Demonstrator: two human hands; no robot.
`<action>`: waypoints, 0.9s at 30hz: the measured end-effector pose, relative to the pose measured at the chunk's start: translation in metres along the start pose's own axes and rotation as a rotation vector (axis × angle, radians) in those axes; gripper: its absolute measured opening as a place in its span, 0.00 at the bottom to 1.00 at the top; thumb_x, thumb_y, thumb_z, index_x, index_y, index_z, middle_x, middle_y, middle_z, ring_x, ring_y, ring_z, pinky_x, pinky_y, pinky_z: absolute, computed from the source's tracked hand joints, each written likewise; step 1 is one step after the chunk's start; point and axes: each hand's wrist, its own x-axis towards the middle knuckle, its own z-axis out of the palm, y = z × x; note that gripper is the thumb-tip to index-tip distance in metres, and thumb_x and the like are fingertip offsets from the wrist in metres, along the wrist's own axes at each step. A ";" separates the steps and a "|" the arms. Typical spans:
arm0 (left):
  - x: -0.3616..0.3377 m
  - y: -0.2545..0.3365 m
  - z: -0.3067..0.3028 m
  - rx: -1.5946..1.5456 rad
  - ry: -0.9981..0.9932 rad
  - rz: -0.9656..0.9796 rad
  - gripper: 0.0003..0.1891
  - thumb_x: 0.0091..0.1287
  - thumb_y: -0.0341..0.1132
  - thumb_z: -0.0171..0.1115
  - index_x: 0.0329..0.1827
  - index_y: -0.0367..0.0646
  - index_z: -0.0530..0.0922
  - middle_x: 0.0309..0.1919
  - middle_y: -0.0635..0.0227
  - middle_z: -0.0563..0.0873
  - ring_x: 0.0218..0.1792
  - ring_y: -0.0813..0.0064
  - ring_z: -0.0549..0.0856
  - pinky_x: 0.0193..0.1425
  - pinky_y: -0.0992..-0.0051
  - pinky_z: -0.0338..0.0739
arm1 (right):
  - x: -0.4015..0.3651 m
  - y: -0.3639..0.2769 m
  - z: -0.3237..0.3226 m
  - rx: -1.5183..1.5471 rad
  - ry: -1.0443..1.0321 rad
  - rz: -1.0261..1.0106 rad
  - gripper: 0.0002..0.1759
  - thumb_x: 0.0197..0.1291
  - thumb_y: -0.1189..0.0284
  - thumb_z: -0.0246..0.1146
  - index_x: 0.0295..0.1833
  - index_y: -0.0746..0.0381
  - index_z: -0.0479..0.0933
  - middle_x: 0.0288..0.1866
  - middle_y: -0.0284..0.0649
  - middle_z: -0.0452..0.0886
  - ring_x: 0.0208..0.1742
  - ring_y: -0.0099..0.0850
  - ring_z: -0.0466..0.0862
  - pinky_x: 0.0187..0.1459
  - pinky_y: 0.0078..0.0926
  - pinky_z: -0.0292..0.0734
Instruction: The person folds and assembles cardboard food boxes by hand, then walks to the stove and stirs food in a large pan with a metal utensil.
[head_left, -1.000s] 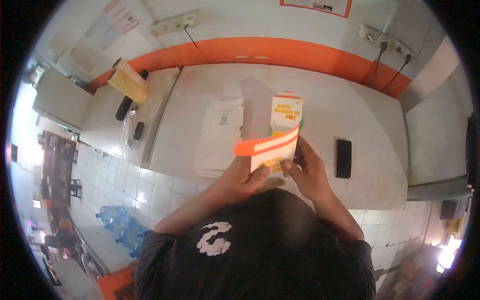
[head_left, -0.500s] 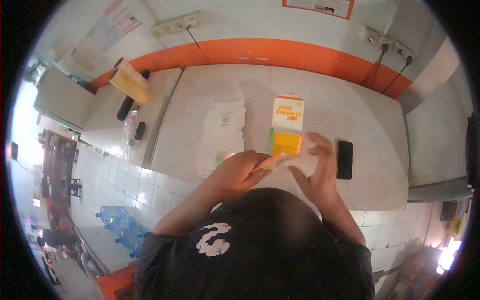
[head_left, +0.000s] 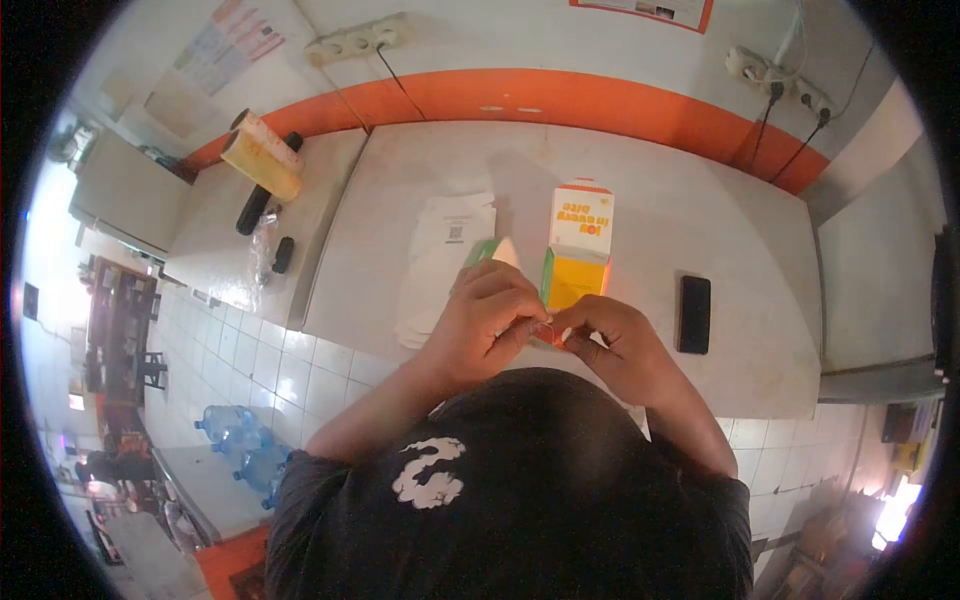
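Observation:
Close to my body, my left hand and my right hand meet, both with fingers pinched on a small carton piece showing some red. Fingers cover most of it. A green and white flap sticks up behind my left hand. Just beyond my hands lies a carton box, its white part printed with orange and yellow letters and its near part yellow with a green side. Left of it, flat white cartons lie in a stack, one with a square code.
A black phone lies on the white table at the right. On the side table at the left are yellow rolls, a black object and clear plastic. Blue water bottles stand at lower left.
My right hand has moved left and closed on the piece beside my left hand. The green and white flap has risen behind my left hand.

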 end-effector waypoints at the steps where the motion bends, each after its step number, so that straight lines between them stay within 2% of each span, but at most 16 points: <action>1: 0.001 -0.001 -0.001 -0.011 0.003 0.022 0.08 0.61 0.23 0.72 0.40 0.45 0.85 0.39 0.67 0.87 0.51 0.58 0.86 0.59 0.55 0.78 | -0.001 0.001 0.004 0.132 0.078 0.073 0.16 0.66 0.81 0.71 0.59 0.64 0.84 0.44 0.42 0.89 0.43 0.33 0.89 0.48 0.32 0.85; 3: 0.004 -0.002 -0.003 -0.006 0.003 0.054 0.09 0.60 0.24 0.74 0.40 0.47 0.86 0.39 0.68 0.87 0.53 0.60 0.86 0.61 0.55 0.78 | -0.003 0.001 0.013 0.397 0.235 0.219 0.13 0.65 0.82 0.72 0.55 0.65 0.86 0.43 0.39 0.90 0.43 0.27 0.89 0.48 0.28 0.85; 6: 0.009 0.003 -0.005 0.035 -0.020 0.066 0.09 0.59 0.26 0.76 0.40 0.50 0.87 0.40 0.70 0.87 0.54 0.60 0.86 0.63 0.56 0.76 | -0.002 -0.004 0.002 0.406 0.096 0.333 0.13 0.62 0.82 0.74 0.53 0.66 0.88 0.42 0.37 0.92 0.43 0.21 0.88 0.50 0.25 0.85; 9: 0.009 0.008 -0.003 0.083 -0.069 0.026 0.09 0.59 0.28 0.77 0.39 0.50 0.87 0.43 0.72 0.88 0.55 0.60 0.85 0.67 0.56 0.73 | 0.000 -0.007 -0.001 0.359 0.093 0.265 0.12 0.61 0.82 0.75 0.51 0.66 0.90 0.43 0.39 0.93 0.43 0.23 0.89 0.49 0.25 0.85; 11: 0.010 0.015 -0.005 0.131 -0.103 -0.024 0.08 0.59 0.29 0.77 0.38 0.50 0.87 0.45 0.72 0.88 0.56 0.61 0.85 0.69 0.57 0.71 | -0.002 -0.008 -0.001 0.330 0.066 0.287 0.13 0.61 0.85 0.75 0.51 0.66 0.90 0.47 0.39 0.93 0.46 0.24 0.89 0.52 0.26 0.85; 12: 0.010 0.015 -0.005 0.109 -0.139 -0.043 0.09 0.60 0.29 0.77 0.41 0.50 0.87 0.45 0.72 0.88 0.57 0.60 0.85 0.70 0.57 0.70 | -0.003 -0.008 -0.002 0.315 0.052 0.298 0.13 0.61 0.87 0.74 0.51 0.66 0.90 0.49 0.39 0.93 0.48 0.24 0.90 0.53 0.26 0.84; 14: 0.009 0.015 -0.005 0.064 -0.211 -0.085 0.11 0.63 0.31 0.77 0.46 0.48 0.86 0.46 0.71 0.88 0.58 0.59 0.84 0.72 0.56 0.67 | -0.004 -0.009 -0.006 0.269 0.031 0.259 0.13 0.60 0.82 0.75 0.51 0.64 0.90 0.44 0.39 0.93 0.45 0.28 0.90 0.51 0.28 0.85; 15: 0.009 0.017 -0.005 -0.004 -0.257 -0.183 0.12 0.64 0.31 0.76 0.49 0.47 0.84 0.46 0.69 0.88 0.58 0.59 0.85 0.71 0.56 0.70 | -0.005 -0.008 -0.008 0.245 0.022 0.239 0.13 0.60 0.79 0.76 0.51 0.63 0.91 0.41 0.39 0.92 0.44 0.30 0.90 0.51 0.30 0.85; 18: 0.012 0.024 -0.004 -0.247 -0.433 -0.447 0.16 0.70 0.32 0.74 0.57 0.43 0.80 0.47 0.65 0.89 0.55 0.61 0.88 0.64 0.57 0.79 | 0.000 -0.002 -0.020 -0.080 -0.252 0.042 0.13 0.58 0.75 0.78 0.50 0.61 0.91 0.42 0.40 0.90 0.52 0.39 0.90 0.59 0.37 0.82; 20: 0.016 0.021 -0.006 -0.457 -0.597 -0.588 0.17 0.74 0.31 0.71 0.61 0.40 0.77 0.47 0.60 0.89 0.52 0.63 0.90 0.58 0.60 0.85 | 0.001 -0.011 -0.023 -0.250 -0.341 0.012 0.16 0.56 0.72 0.80 0.50 0.60 0.90 0.47 0.41 0.89 0.58 0.44 0.86 0.65 0.42 0.77; 21: 0.013 0.017 -0.003 -0.449 -0.569 -0.571 0.17 0.74 0.30 0.70 0.62 0.40 0.77 0.47 0.60 0.89 0.51 0.66 0.91 0.55 0.62 0.86 | 0.001 -0.015 -0.024 -0.335 -0.384 -0.004 0.17 0.55 0.70 0.81 0.50 0.60 0.90 0.49 0.42 0.88 0.62 0.46 0.84 0.67 0.45 0.75; 23: 0.004 0.005 0.004 -0.434 -0.514 -0.536 0.17 0.76 0.29 0.68 0.65 0.39 0.78 0.47 0.60 0.89 0.49 0.70 0.91 0.49 0.68 0.88 | -0.006 0.003 -0.015 -0.280 -0.037 -0.011 0.27 0.55 0.67 0.81 0.60 0.61 0.85 0.52 0.42 0.87 0.66 0.43 0.82 0.68 0.48 0.73; 26: -0.004 0.008 -0.001 -0.677 -0.232 -0.679 0.19 0.79 0.28 0.65 0.71 0.38 0.77 0.46 0.64 0.89 0.48 0.74 0.89 0.53 0.71 0.86 | -0.006 0.036 -0.002 -0.122 0.415 0.010 0.42 0.56 0.60 0.83 0.72 0.62 0.74 0.59 0.43 0.84 0.71 0.41 0.79 0.71 0.49 0.70; 27: -0.007 0.006 -0.002 -0.700 -0.186 -0.648 0.19 0.80 0.26 0.61 0.72 0.38 0.76 0.46 0.65 0.88 0.47 0.75 0.89 0.53 0.73 0.85 | -0.004 0.044 -0.001 -0.057 0.554 0.021 0.47 0.56 0.58 0.83 0.76 0.63 0.69 0.62 0.43 0.83 0.73 0.41 0.78 0.72 0.49 0.70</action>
